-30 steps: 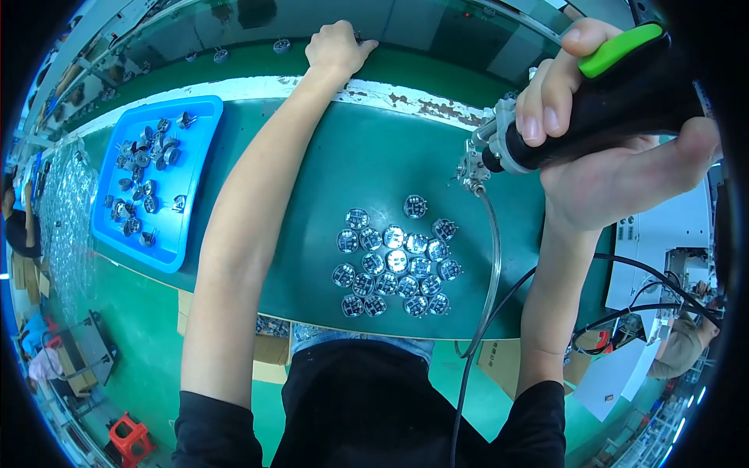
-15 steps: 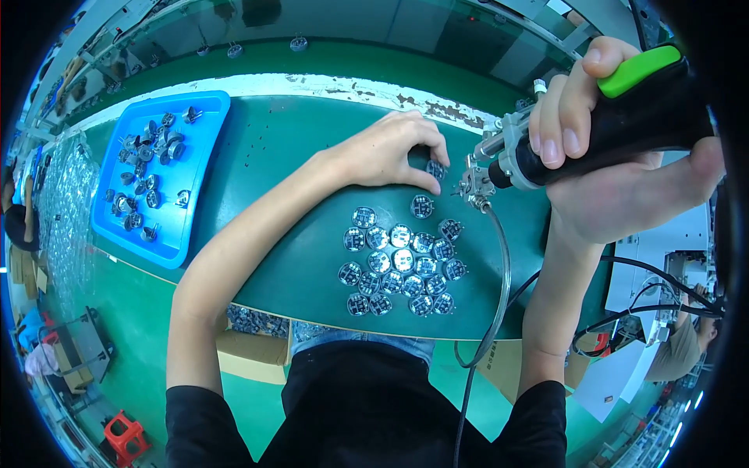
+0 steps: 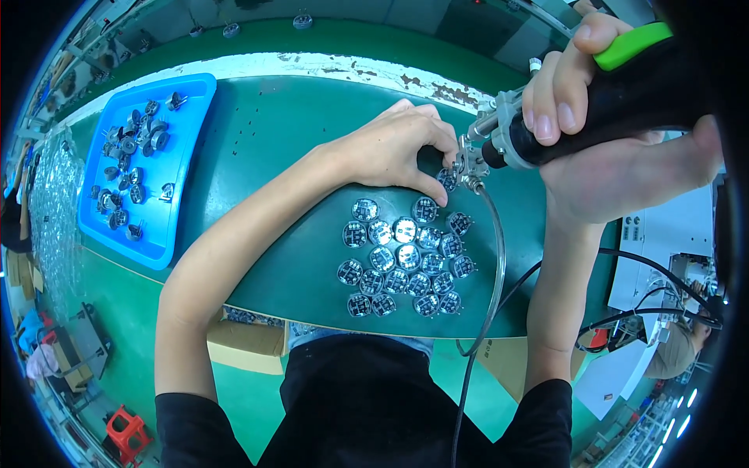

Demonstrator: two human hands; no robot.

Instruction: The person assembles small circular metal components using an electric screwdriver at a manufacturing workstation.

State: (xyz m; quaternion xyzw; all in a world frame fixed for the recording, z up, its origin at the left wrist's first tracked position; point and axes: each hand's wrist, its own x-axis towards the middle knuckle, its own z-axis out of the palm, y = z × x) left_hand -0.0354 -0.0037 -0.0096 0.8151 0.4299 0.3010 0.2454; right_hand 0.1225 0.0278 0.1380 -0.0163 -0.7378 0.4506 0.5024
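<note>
My left hand (image 3: 402,150) grips a small round part (image 3: 447,179) with a circuit board on its face, between thumb and fingers on the green bench (image 3: 273,242). Wrapped round a black power screwdriver (image 3: 632,101) with a green lever is my right hand (image 3: 605,156). Its metal nose (image 3: 470,164) meets the edge of the held part; the exact contact is hidden. A clear feed hose (image 3: 501,257) curves down from the nose. Just nearer to me, several like round parts (image 3: 407,256) lie board side up in loose rows.
A blue tray (image 3: 175,203) of loose grey round parts stands on the left. Bubble wrap (image 3: 55,203) hangs past it. A peeling white strip (image 3: 343,68) borders the far edge. A cardboard box (image 3: 246,347) sits under the near edge; black cables (image 3: 655,261) loop at right.
My left hand has shifted slightly right with the round part, bringing it up to the screwdriver's nose. The gap between them has closed. The whole view has shifted a little.
</note>
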